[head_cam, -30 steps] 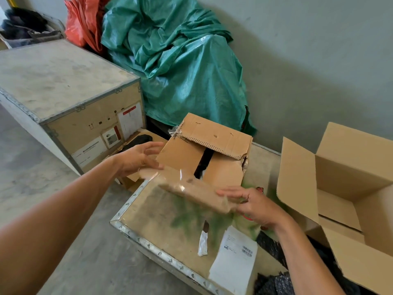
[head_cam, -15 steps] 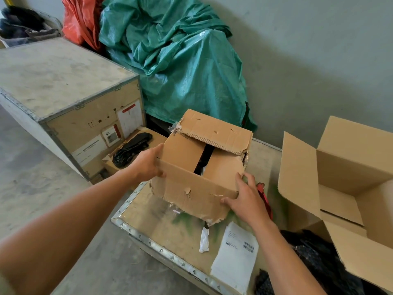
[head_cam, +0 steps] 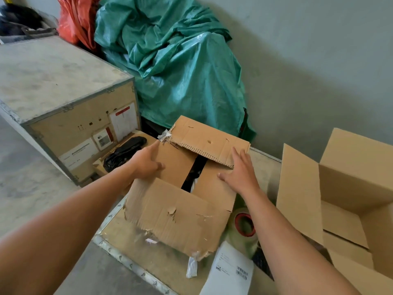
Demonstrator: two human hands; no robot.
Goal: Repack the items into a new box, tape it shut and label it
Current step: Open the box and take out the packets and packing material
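From my end, the torn old box [head_cam: 180, 211] sits in the middle of the low crate [head_cam: 161, 265], its near flap hanging down over the front, ragged along the bottom. The far flap is tilted up, and a dark gap shows between the two inner flaps.

The left hand [head_cam: 146, 162] grips the box's left edge, thumb on top of the left inner flap and fingers held together along the side. The right hand [head_cam: 240, 173] lies flat on the right inner flap with its fingers straight and slightly spread, tips at the torn edge of the far flap.

A tape roll [head_cam: 244, 225] with a red core lies just beside the box's near right corner, between it and the new box [head_cam: 350, 188], which stands open at the crate's right side – what it rests on I cannot tell. A white label sheet [head_cam: 229, 271] with a barcode lies at the crate's near edge.

To the left stands a large wooden crate [head_cam: 63, 86], with a green tarp [head_cam: 180, 67] behind it against the wall.
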